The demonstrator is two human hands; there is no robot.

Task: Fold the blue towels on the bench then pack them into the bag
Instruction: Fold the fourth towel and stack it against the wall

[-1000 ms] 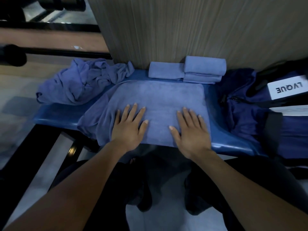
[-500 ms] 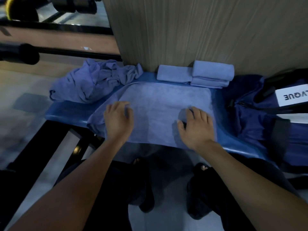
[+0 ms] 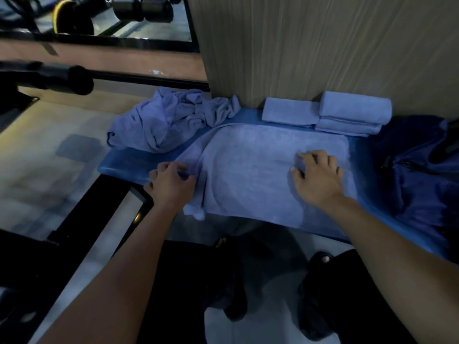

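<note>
- On the blue padded worktop [image 3: 129, 161] a large blue terry towel [image 3: 260, 175] lies spread flat, its near edge hanging over the front of the pad.
- At the towel's left side the left hand [image 3: 171, 183] has its fingers curled into the bunched cloth, grasping a fold of it.
- Toward the right half of the towel the right hand [image 3: 319, 177] sits on top, fingers bent and fingertips pinching up a small ridge of the fabric.
- Behind the spread towel, against the grey wood-grain wall panel [image 3: 323, 45], three folded blue towels [image 3: 327, 114] sit: one flat piece on the left, touching a stack of two on the right.
- Left of those, a crumpled heap of unfolded blue towels [image 3: 171, 117] rests on the far left end of the worktop, touching the spread towel's corner.
- Right of the towel a dark navy fabric bag [image 3: 422, 170] lies on the worktop, a zip showing on its near side.
- Below the worktop, the person's dark sandalled feet [image 3: 320, 264] stand on the pale floor.
- Far left, black gym bars and a barbell weight [image 3: 74, 21] show by a mirror.
</note>
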